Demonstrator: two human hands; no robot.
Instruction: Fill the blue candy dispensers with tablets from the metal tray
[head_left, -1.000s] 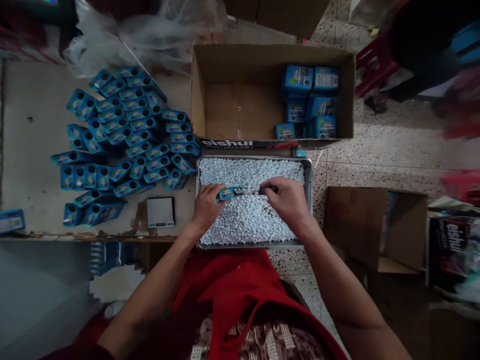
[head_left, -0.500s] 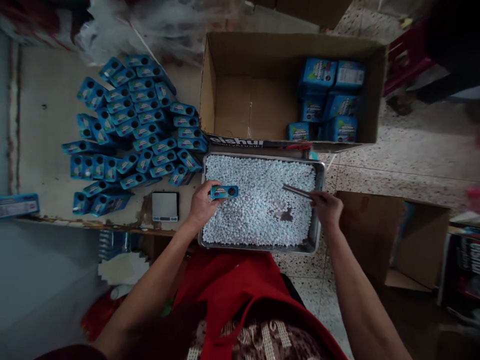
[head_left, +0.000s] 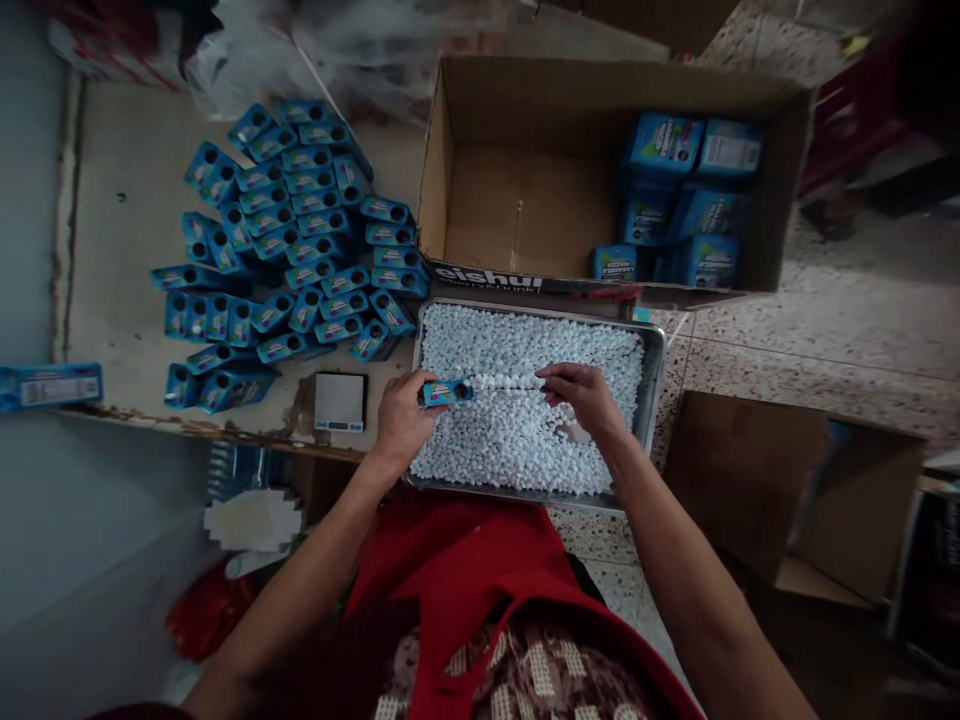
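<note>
My left hand (head_left: 406,420) is closed around a small blue candy box (head_left: 444,392), printed with lettering and showing a dark round hole at its right end. From the right, my right hand (head_left: 589,398) pinches a narrow metal scoop (head_left: 510,388) with a row of small white candies along it. The scoop's tip is at the box's hole end; whether it enters the hole I cannot tell. Both hands are over a metal tray (head_left: 655,365) spread with small white and pale blue candies (head_left: 487,445). A patch of tray bottom shows near my right wrist.
Many blue boxes (head_left: 300,220) stand grouped on the table at left, holes upward. A small scale (head_left: 340,400) is near the table's edge. Behind the tray, a cardboard carton (head_left: 487,210) holds several blue packs (head_left: 664,145). Another carton (head_left: 727,470) is at right.
My right hand has moved left across the tray, bringing the scoop, now carrying candies, up to the box. My left hand still holds the box. The view has shifted slightly.
</note>
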